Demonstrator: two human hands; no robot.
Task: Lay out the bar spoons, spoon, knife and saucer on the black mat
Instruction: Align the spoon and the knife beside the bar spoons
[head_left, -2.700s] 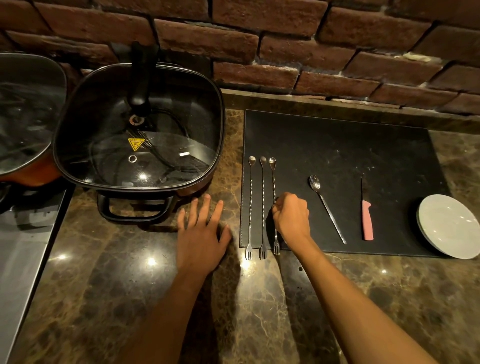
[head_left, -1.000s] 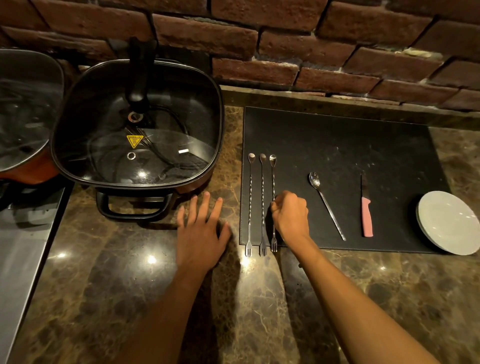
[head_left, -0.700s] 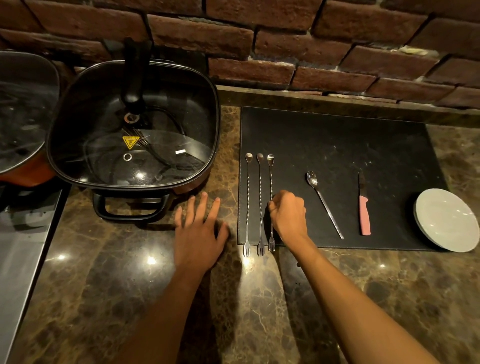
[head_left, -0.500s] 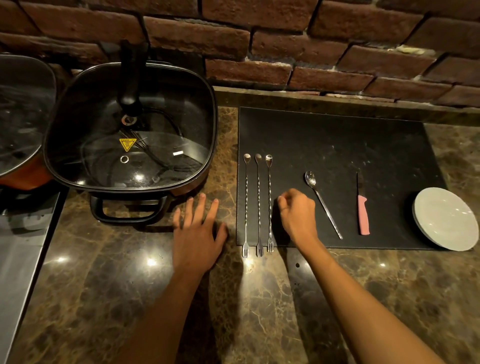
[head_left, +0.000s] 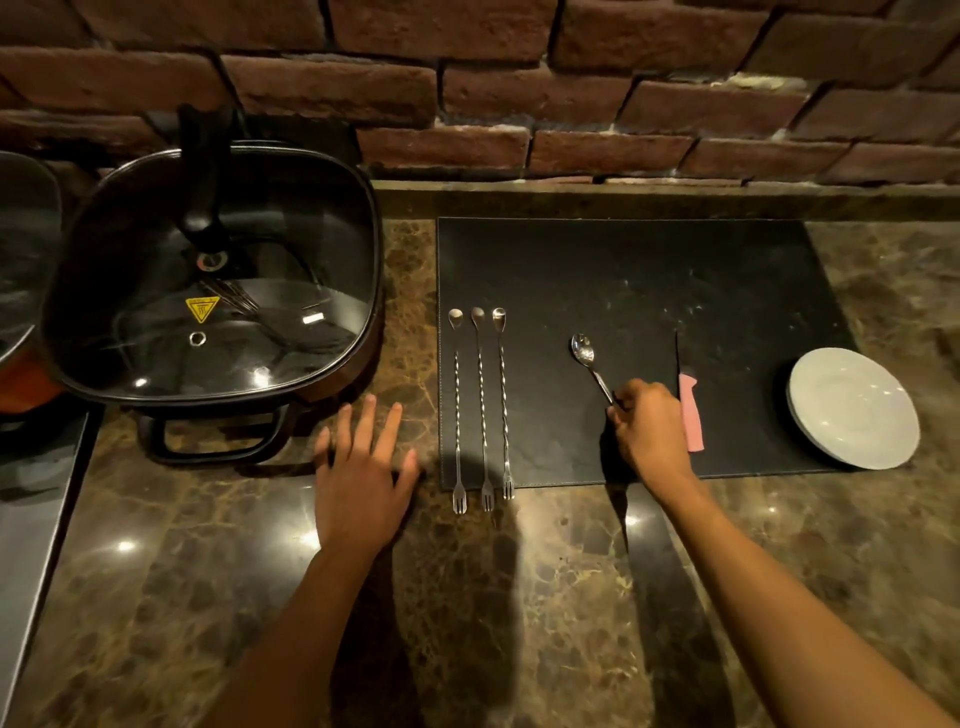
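My left hand (head_left: 363, 483) lies flat on the marble counter (head_left: 467, 597), fingers spread, holding nothing, just left of the black mat (head_left: 649, 280). It serves only as a brace.

The three bar spoons (head_left: 480, 410) lie side by side along the mat's left edge, roughly parallel, bowls away from me and fork ends overhanging the near edge onto the stone.

The spoon (head_left: 587, 358) lies on the mat right of them, slanted — bowl up and left, handle running down and right into my right hand (head_left: 649, 431). The fingers are curled over the handle's end. It looks like a pinch, though the knuckles hide the contact, so I cannot confirm it.

The step in hand, as I judge it, is straightening this spoon. To do it well I would pivot the handle end left until it runs parallel with the bar spoons, and keep the bowl planted — a slide, not a lift.

The knife (head_left: 690, 415), pink-handled, lies just beside my knuckles; I would avoid nudging it. The saucer (head_left: 854, 408) sits at the mat's right edge, partly overhanging.
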